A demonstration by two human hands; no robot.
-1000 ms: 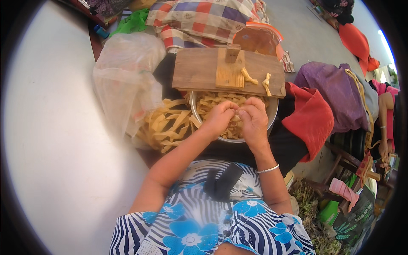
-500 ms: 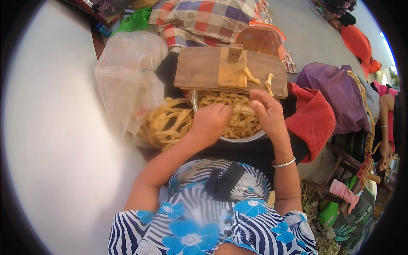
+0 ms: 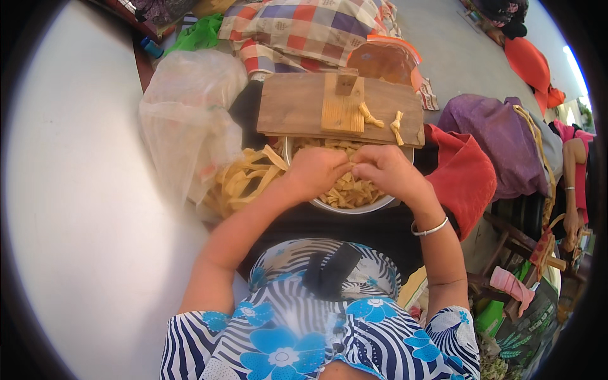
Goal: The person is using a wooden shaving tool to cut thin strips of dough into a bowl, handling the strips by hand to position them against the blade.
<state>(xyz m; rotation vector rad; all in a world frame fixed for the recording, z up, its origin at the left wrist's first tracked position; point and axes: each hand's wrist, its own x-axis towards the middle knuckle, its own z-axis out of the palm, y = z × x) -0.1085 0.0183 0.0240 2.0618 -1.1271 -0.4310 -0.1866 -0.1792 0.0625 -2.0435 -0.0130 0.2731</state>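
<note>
My two hands meet fingertip to fingertip over a white-rimmed bowl (image 3: pixel 375 206). Both my left hand (image 3: pixel 318 172) and my right hand (image 3: pixel 391 171) are closed in a pinch on a flat tan strip, mostly hidden by the fingers. Knotted tan pieces (image 3: pixel 352 192) fill the bowl beneath them. Across its far rim lies a wooden board (image 3: pixel 288 104) with a paler wood plate and a small upright block (image 3: pixel 346 84). Two tan knots, one at the plate's edge (image 3: pixel 369 115) and one farther right (image 3: pixel 397 128), rest on the board.
Left of the bowl is a heap of long tan strips (image 3: pixel 244 180), beside a cloudy plastic bag (image 3: pixel 190 114). A red cloth (image 3: pixel 465 174) and a purple bundle (image 3: pixel 487 139) are to the right. Beyond the board sits a checked bundle (image 3: pixel 304 28). Another person's arm (image 3: pixel 573 183) shows far right.
My right hand has come down and in from its raised, spread pose, and its fingers have closed against my left hand's fingertips. The left hand has shifted only slightly.
</note>
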